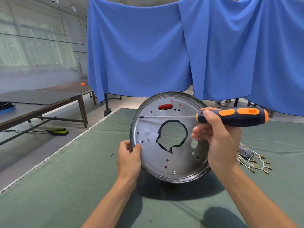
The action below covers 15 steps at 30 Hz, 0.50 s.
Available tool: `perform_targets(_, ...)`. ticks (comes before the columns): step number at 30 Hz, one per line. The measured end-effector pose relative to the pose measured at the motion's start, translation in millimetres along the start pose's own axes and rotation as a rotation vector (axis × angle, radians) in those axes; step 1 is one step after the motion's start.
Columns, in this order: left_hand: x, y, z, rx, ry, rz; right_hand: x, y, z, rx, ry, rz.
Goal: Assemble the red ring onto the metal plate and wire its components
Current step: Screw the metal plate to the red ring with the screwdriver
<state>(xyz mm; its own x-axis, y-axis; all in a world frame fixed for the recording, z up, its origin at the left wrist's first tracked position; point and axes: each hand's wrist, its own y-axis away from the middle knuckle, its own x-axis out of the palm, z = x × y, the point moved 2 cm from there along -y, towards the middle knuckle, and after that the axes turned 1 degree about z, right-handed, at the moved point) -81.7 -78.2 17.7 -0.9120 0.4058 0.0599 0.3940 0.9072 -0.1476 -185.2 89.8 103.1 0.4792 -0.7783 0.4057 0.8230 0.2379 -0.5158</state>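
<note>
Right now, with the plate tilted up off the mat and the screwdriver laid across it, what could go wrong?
1. The left hand only pinches the metal plate at its rim, so the plate may slip or swing.
2. The right hand holds both the plate and the screwdriver; the tool could drop.
3. The two loose screws on the mat could get knocked away.

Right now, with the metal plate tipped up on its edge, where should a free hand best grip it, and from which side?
Grip the raised rim of the metal plate, coming from the person's left, where the left hand already pinches it, thumb on the face. The rim gives the fingers a lip to hook, whereas the central cutout looks jagged. The right hand holds the screwdriver on the other side.
</note>
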Motion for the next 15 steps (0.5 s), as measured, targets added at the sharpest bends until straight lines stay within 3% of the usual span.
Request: perform_targets(15, -1.1, 10.2, -6.7, 0.144, 0.017, 0.017, -3.1, 2.5, 4.6, -0.127, -0.04, -0.206)
